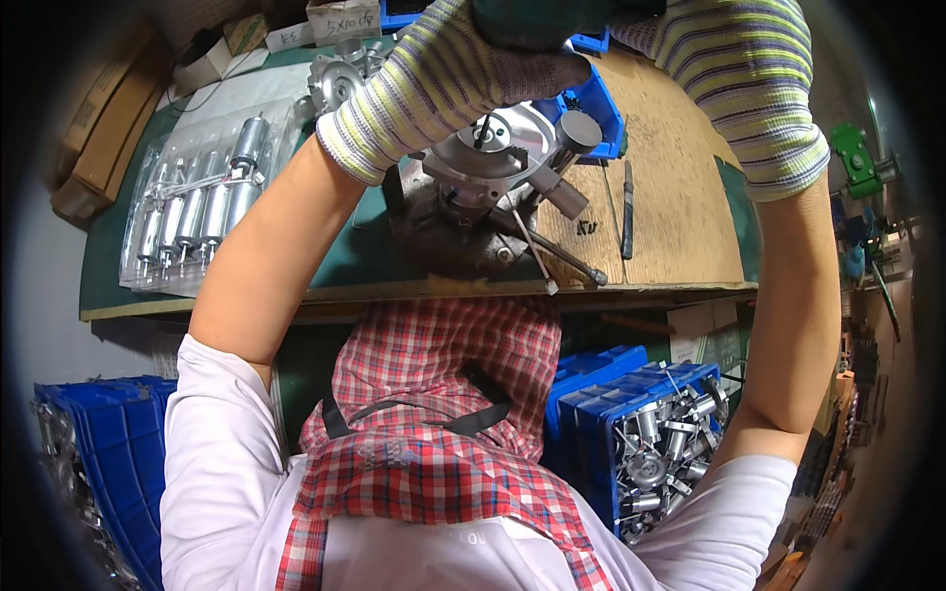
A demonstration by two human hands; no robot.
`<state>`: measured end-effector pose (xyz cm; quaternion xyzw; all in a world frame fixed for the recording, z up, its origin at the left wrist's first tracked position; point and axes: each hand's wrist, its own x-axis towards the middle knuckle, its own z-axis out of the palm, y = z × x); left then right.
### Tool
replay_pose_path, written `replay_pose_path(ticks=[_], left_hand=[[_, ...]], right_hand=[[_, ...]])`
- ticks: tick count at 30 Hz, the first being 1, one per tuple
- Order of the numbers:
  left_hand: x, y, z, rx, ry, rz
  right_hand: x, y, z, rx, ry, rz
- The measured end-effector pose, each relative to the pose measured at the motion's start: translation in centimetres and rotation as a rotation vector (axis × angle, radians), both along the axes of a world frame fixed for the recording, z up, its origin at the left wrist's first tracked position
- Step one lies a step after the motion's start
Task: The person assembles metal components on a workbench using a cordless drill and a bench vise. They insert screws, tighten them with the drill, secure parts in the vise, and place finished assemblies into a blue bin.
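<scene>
Both my hands, in striped knit gloves, are raised at the top edge around a dark green power tool (557, 22), whose upper part is cut off. My left hand (458, 69) is closed on its left end, thumb stretched along its underside. On its right end my right hand (724, 74) is closed, fingers partly out of view. Below my left hand a thin dark bit (483, 128) points down at the hub of a round silver metal part (493, 148). That part sits on a dark metal fixture (453, 231) with rod handles (567, 258) sticking out toward me.
Silver cylindrical motors (197, 212) lie in a clear plastic tray at left. Another metal housing (340, 79) stands behind my left wrist. A blue bin (601, 113) and a dark-handled tool (628, 212) are at right. Below the bench edge, a blue crate (591, 443) holds metal parts.
</scene>
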<state>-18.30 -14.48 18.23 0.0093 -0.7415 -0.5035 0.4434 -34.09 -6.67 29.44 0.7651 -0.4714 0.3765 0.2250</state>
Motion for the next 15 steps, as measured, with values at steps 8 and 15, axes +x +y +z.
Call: replay_pose_path(ticks=[8, 15], left_hand=[[-1.3, -1.0, -1.0, -0.139, 0.028, 0.083], [-0.4, 2.3, 0.9, 0.047, -0.020, 0.237]], right_hand=[[0.4, -0.2, -0.1, 0.102, -0.157, 0.101], [0.4, -0.2, -0.7, 0.211, -0.327, 0.219]])
